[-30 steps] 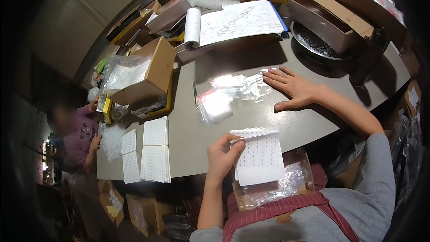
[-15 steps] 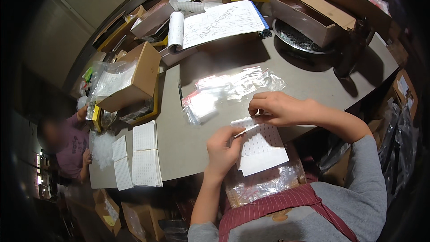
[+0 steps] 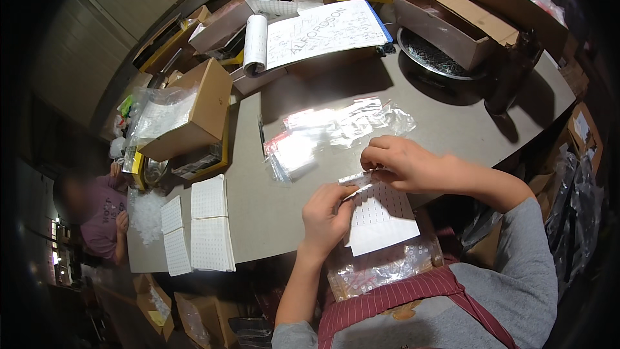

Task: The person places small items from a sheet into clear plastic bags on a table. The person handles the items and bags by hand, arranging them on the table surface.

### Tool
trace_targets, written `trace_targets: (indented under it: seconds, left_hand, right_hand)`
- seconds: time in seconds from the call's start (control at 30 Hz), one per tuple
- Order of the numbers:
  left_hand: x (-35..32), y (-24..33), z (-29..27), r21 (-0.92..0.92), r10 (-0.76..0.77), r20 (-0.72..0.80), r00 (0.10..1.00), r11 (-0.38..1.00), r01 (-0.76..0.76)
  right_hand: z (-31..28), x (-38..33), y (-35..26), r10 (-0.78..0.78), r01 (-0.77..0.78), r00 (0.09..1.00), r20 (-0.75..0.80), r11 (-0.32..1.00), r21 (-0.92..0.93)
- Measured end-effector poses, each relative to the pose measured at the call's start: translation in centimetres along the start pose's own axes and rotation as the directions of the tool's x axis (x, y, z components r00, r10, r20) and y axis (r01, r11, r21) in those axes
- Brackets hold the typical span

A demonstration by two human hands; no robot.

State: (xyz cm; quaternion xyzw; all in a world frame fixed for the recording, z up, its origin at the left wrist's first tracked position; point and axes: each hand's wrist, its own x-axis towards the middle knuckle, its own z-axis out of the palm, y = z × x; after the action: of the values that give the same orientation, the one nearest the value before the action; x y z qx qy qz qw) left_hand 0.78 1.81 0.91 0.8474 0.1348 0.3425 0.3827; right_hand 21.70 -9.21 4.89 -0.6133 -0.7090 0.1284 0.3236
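Note:
A white sheet (image 3: 382, 220) printed with rows of small dark marks, like a sheet of stickers, lies at the near edge of the table in front of me. Its far edge curls up. My left hand (image 3: 328, 214) is closed, thumb and forefinger pinching this edge at its left. Bent over the far right part, my right hand (image 3: 403, 165) has its fingers closed at the same edge; its fingertips are partly hidden. Beneath the sheet, nearer my body, is a clear plastic bag (image 3: 381, 268) of small round pieces.
Clear zip bags (image 3: 294, 155) lie beyond my hands. Stacks of printed sheets (image 3: 212, 239) stand at left, near white plastic pieces (image 3: 147, 216) and a cardboard box (image 3: 200, 113). A person (image 3: 103, 220) is at the far left. A clipboard (image 3: 323, 32) and round bowl (image 3: 413, 58) stand farther back.
My hands have drawn slightly closer together at the sheet's curled far edge. The right fingers have come down a little. At the far left, the other person's hands have shifted.

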Motion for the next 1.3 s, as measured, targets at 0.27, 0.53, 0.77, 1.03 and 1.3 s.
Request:
trace_targets:
  seconds: [0.27,0.53,0.77,1.03,1.3]
  left_hand:
    - [-0.7,-1.3,0.1,-0.130,-0.223,-0.007,0.975,0.967,0.221]
    - [-0.1,-0.6,-0.2,-0.156,-0.353,0.015,0.936,0.923,0.351]
    - [-0.4,-1.2,-0.1,-0.208,-0.290,0.009,0.957,0.935,0.286]
    - [-0.4,-0.6,-0.5,-0.199,-0.356,-0.013,0.934,0.917,0.347]
    - [-0.2,-0.5,-0.5,-0.256,-0.353,0.006,0.936,0.904,0.343]
  right_hand:
    - [0.5,-0.8,0.7,-0.151,0.152,0.987,-0.047,0.988,0.017]
    - [-7.8,3.9,8.4,0.477,-0.447,0.838,0.264,0.878,-0.169]
    - [-6.6,4.3,8.9,0.449,-0.299,0.879,0.160,0.780,-0.550]
    - [-4.5,7.9,9.0,0.325,-0.319,0.931,0.165,0.946,-0.060]
    - [-2.4,8.3,10.9,0.277,-0.215,0.961,0.019,0.786,-0.579]
